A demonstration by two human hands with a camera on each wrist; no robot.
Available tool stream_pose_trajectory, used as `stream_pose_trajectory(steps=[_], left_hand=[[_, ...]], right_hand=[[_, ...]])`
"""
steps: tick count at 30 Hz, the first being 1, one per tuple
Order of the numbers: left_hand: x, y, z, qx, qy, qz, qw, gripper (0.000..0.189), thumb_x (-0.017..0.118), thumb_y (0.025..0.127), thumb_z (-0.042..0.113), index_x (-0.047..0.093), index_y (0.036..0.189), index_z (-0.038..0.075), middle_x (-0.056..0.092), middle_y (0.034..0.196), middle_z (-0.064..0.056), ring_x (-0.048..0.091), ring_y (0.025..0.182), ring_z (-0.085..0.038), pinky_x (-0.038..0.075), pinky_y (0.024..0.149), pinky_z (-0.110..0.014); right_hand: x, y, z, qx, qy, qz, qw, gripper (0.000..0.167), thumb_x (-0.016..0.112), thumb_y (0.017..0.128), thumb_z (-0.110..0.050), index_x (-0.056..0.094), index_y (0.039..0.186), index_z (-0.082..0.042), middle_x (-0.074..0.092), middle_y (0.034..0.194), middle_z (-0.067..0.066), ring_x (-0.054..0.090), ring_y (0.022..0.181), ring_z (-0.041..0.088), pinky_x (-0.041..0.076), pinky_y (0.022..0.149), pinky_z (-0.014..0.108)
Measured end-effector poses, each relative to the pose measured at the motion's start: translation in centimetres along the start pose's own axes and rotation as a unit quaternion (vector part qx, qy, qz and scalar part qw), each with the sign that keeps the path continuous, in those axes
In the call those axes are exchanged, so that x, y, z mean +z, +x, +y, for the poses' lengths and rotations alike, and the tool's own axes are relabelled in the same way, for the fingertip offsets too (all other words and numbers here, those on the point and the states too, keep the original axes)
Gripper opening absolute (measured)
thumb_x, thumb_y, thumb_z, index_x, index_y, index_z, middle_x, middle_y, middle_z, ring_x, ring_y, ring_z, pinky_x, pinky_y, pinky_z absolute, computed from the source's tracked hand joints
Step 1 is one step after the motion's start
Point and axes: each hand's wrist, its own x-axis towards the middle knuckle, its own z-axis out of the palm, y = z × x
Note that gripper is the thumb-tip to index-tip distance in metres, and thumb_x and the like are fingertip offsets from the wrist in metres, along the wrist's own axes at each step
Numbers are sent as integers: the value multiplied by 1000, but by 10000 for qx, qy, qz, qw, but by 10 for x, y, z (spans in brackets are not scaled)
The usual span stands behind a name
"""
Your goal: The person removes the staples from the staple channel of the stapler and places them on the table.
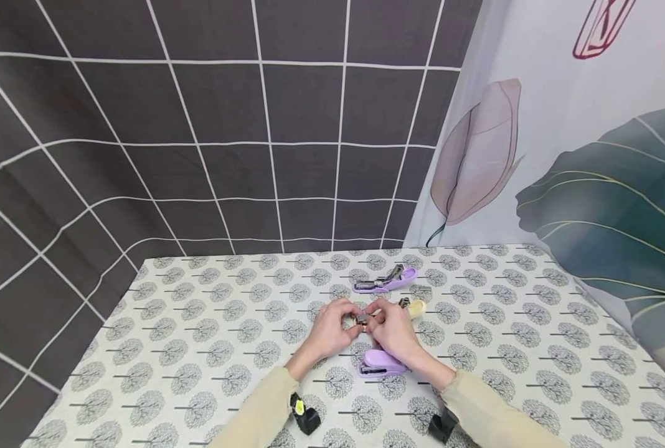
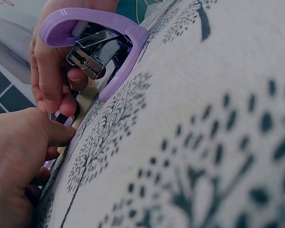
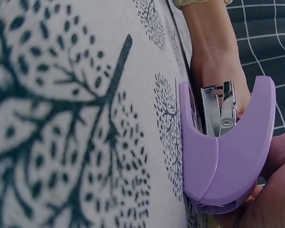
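Both hands meet over the table, fingertips nearly touching. My left hand [image 1: 332,326] pinches the front end of a yellow stapler, thumb and fingers curled. From the other side my right hand [image 1: 391,330] grips the same place with bent fingers. A small grey metal piece [image 1: 362,318] shows between the fingertips; its exact shape is too small to tell. The yellow stapler [image 1: 417,308] pokes out beyond the right hand, its middle hidden. Just below the hands, a purple stapler [image 1: 383,363] rests on the cloth; its metal front [image 3: 221,109] faces the left arm in the right wrist view.
Behind the hands lies a second purple stapler [image 1: 385,281], opened out with its metal magazine exposed. A small grey strip [image 1: 420,289] is on the cloth near it. The tree-print tablecloth [image 1: 226,373] runs back to a dark gridded curtain [image 1: 299,149].
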Motion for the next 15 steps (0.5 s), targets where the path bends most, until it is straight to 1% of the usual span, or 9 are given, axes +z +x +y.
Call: stream_pose_trajectory(steps=[15], left_hand=[[0, 0, 0, 2, 20, -36, 10000, 21, 80, 80, 9, 72, 100, 10, 67, 97, 4, 59, 90, -15, 42, 85, -39]], right_hand=[[-6, 0, 0, 65, 198, 24, 9998, 17, 61, 85, 15, 63, 98, 4, 64, 65, 5, 57, 43, 20, 46, 38, 29]])
